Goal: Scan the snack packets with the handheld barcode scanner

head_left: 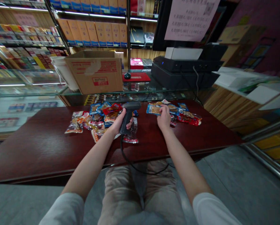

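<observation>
My left hand [119,122] is wrapped round the grip of a black barcode scanner [128,117], whose head points to the right. Its cable hangs down past the table's front edge. Under and left of the scanner lies a heap of snack packets [96,117] in red, blue and clear wrappers. My right hand [164,118] grips a flat blue-edged snack packet [154,109] by its right end, over a smaller pile of packets. A red packet [189,118] from that pile lies to the right of my hand.
The dark red table [48,143] spans the front. Behind it, a glass counter carries a cardboard box [97,72], a red mat [136,77] with a mouse, and a black cash register [184,73]. Stocked shelves stand at the back.
</observation>
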`<state>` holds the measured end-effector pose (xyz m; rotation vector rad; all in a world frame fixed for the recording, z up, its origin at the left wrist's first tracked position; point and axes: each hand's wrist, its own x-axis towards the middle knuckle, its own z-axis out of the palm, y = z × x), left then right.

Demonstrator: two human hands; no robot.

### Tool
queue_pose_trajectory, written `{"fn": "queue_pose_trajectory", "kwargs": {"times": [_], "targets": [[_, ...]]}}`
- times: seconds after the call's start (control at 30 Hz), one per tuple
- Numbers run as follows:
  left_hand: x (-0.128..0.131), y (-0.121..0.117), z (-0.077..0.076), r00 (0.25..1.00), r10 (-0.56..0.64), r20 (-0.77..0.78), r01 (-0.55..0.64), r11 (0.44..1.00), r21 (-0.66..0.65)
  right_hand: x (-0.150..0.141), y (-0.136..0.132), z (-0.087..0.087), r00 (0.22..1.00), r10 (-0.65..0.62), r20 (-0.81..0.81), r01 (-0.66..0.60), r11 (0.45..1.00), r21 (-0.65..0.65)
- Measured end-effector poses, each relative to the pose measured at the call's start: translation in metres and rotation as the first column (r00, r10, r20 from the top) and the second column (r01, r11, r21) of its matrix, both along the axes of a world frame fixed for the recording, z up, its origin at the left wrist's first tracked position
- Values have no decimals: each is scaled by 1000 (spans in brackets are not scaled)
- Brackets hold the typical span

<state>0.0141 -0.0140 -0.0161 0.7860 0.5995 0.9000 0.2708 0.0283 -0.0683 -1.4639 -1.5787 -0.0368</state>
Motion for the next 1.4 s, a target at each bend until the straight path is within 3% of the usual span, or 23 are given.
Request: {"fn": "queue_pose_trajectory", "kwargs": {"times": [0.2, 0.5, 0.73, 0.97, 1.07, 1.2, 1.3, 1.4], "targets": [[2, -2, -4, 997, -63, -34, 64, 998, 27, -9, 0, -1, 998, 63, 5, -63, 981, 185], [1, 7, -12, 997, -49, -56, 53, 995, 83, -17, -3, -1, 988, 155, 23, -156, 958, 242], [2, 7, -19, 995, -53, -90, 67, 985, 162, -21, -2, -1, 991, 136, 4, -134, 967, 217], [0, 2, -10, 992, 23, -126, -10, 994, 106, -17, -4, 0, 988, 157, -2, -152, 960, 236], [-2, 4, -10, 976, 51, -212, -45, 998, 34, -2, 2, 2, 997, 77, -16, -72, 972, 223], [2, 11, -18, 938, 108, -330, -124, 992, -29, 26, 10, 4, 983, -178, -52, 183, 975, 126], [13, 16, -25, 923, 197, -330, -215, 977, -17, 45, 11, 2, 932, -363, 16, 363, 931, -35], [22, 22, -31, 931, 259, -258, -253, 966, 57, 55, 10, 0, 892, -443, 88, 449, 890, -79]]}}
